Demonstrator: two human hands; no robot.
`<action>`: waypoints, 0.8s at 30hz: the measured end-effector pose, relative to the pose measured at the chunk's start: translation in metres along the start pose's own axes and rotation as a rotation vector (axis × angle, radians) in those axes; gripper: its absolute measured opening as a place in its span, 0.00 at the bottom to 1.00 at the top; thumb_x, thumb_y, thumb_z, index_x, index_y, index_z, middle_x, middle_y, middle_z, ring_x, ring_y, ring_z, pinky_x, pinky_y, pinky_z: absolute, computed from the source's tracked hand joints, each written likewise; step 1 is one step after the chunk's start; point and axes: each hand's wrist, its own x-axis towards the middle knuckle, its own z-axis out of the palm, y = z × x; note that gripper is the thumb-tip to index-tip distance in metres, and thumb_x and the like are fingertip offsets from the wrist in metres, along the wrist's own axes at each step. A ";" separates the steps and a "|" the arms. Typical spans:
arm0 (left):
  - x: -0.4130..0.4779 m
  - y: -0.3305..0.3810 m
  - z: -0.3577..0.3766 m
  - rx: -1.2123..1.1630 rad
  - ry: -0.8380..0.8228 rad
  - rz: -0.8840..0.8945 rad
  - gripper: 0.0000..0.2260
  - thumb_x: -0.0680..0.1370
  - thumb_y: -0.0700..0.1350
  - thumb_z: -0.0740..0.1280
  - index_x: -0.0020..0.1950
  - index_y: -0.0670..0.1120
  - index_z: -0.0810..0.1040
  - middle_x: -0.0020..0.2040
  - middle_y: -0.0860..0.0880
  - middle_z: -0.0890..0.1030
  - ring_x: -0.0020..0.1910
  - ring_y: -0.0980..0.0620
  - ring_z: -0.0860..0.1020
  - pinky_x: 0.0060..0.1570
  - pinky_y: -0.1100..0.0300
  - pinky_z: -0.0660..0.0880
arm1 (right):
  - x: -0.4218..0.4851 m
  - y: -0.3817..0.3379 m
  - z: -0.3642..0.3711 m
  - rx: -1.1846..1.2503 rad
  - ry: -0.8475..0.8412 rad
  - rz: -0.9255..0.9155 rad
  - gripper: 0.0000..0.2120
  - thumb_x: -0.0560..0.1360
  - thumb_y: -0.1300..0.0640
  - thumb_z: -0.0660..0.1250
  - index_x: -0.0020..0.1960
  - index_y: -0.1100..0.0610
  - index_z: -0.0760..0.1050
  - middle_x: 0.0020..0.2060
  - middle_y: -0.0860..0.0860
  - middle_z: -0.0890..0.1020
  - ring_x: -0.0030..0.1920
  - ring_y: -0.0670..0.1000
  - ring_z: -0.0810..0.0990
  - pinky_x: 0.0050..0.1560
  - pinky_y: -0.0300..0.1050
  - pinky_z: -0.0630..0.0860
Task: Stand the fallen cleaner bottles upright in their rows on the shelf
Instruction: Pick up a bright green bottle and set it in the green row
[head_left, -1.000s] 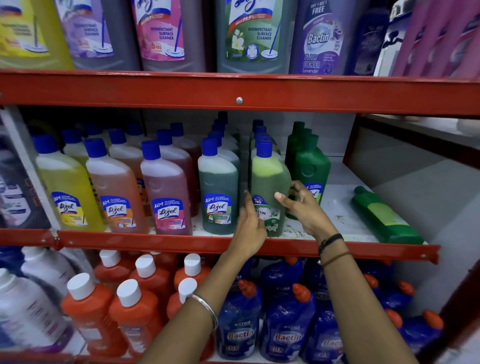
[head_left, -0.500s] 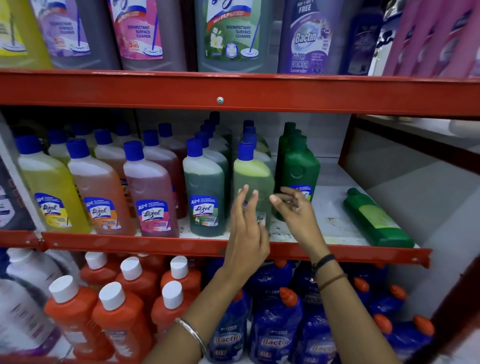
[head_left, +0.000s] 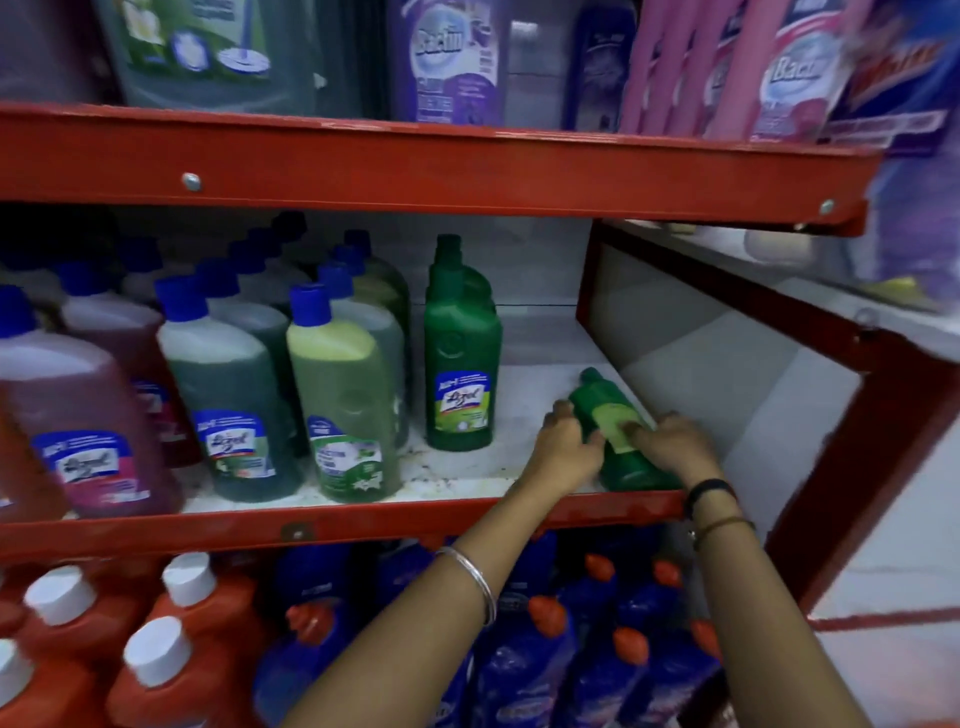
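A green cleaner bottle (head_left: 610, 415) lies on its side at the right end of the white middle shelf (head_left: 467, 473), cap pointing to the back. My left hand (head_left: 566, 447) holds its left side and my right hand (head_left: 670, 447) its right side; both touch it. To the left an upright green bottle (head_left: 458, 353) heads its row. Further left stand rows of blue-capped bottles, the nearest yellow-green (head_left: 343, 405), then dark green (head_left: 228, 395) and pink (head_left: 78, 415). The fallen bottle's lower end is partly hidden by my hands.
The red front rail (head_left: 363, 519) edges the shelf, and a red upright post (head_left: 852, 467) stands to the right. Large bottles fill the top shelf (head_left: 447, 57). Orange bottles (head_left: 197, 623) and blue bottles (head_left: 535, 665) crowd the shelf below. Bare shelf lies between the green row and the fallen bottle.
Both hands left the yellow-green bottle and moved right onto the fallen green bottle. The view has shifted right and closer.
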 end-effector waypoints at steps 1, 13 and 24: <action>0.005 0.002 0.007 0.014 -0.048 -0.058 0.21 0.77 0.47 0.61 0.65 0.37 0.61 0.62 0.36 0.73 0.61 0.39 0.73 0.56 0.53 0.73 | 0.002 0.002 -0.001 0.045 -0.056 0.005 0.28 0.76 0.45 0.62 0.63 0.67 0.70 0.63 0.65 0.76 0.61 0.62 0.76 0.52 0.44 0.71; 0.004 0.002 0.012 -0.458 0.167 -0.153 0.22 0.73 0.36 0.67 0.65 0.41 0.65 0.61 0.41 0.75 0.57 0.44 0.76 0.58 0.50 0.76 | -0.006 -0.008 -0.006 0.654 -0.241 -0.094 0.07 0.72 0.56 0.71 0.43 0.60 0.79 0.42 0.59 0.82 0.32 0.46 0.80 0.25 0.31 0.75; -0.069 -0.018 -0.075 -0.073 0.488 0.189 0.30 0.70 0.29 0.63 0.71 0.42 0.62 0.68 0.42 0.67 0.67 0.46 0.67 0.59 0.70 0.62 | -0.063 -0.063 0.031 0.557 -0.177 -0.504 0.32 0.60 0.50 0.79 0.60 0.56 0.71 0.55 0.53 0.81 0.55 0.53 0.81 0.56 0.54 0.79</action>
